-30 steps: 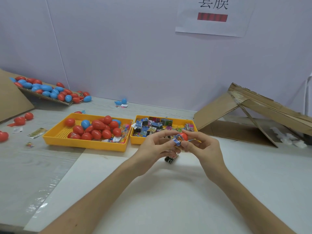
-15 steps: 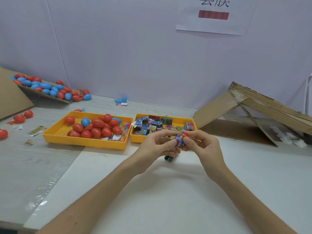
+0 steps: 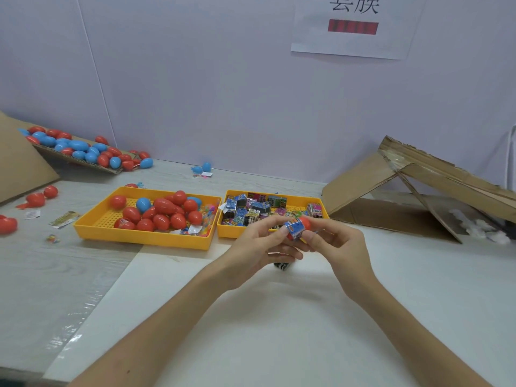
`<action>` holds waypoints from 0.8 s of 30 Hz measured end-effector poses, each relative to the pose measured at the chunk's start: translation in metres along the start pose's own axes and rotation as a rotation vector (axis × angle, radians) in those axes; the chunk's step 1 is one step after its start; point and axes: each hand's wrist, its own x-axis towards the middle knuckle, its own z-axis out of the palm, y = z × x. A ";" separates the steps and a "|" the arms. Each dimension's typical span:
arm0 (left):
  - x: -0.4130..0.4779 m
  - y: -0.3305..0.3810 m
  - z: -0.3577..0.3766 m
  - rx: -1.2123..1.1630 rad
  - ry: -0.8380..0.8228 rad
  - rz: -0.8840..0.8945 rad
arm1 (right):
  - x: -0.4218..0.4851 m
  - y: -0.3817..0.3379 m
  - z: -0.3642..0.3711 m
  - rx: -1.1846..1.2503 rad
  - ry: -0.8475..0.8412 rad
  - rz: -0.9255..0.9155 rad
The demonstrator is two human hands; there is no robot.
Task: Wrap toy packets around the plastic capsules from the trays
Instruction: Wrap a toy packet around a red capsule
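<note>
1. Head view, far left: a flat cardboard sheet point(image 3: 16, 169) leans at the edge. Just beyond it a heap of red and blue capsules point(image 3: 81, 149) lies on another cardboard piece against the pale lilac wall point(image 3: 223, 93).
2. The tabletop point(image 3: 55, 275) is grey wood-grain here, with a few loose red capsules point(image 3: 36, 199) on it. A white sheet point(image 3: 279, 331) covers the near middle and right.
3. The left yellow tray point(image 3: 139, 238) holds mostly red capsules. The right yellow tray point(image 3: 231, 233) sits just beside it, filled with printed packets point(image 3: 251, 208).
4. In front of the right tray and raised off the sheet, the left hand point(image 3: 251, 247) pinches a blue toy packet point(image 3: 294, 229) against a red capsule point(image 3: 305, 222).
5. The right hand point(image 3: 340, 241) grips that capsule from the other side with thumb and curled fingers. A black-and-white packet point(image 3: 282, 266) lies on the sheet below the hands.
6. A paper sign point(image 3: 354, 26) is on the wall above, and a folded cardboard tent point(image 3: 418, 191) stands at the right.
7. Compared with half a second ago, more of the capsule's red shows beside the packet. The hands have stayed in much the same spot, and the trays and heaps lie as before.
</note>
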 end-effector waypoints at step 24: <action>-0.002 0.000 0.003 0.016 -0.065 -0.034 | 0.003 0.000 -0.004 -0.020 0.108 -0.020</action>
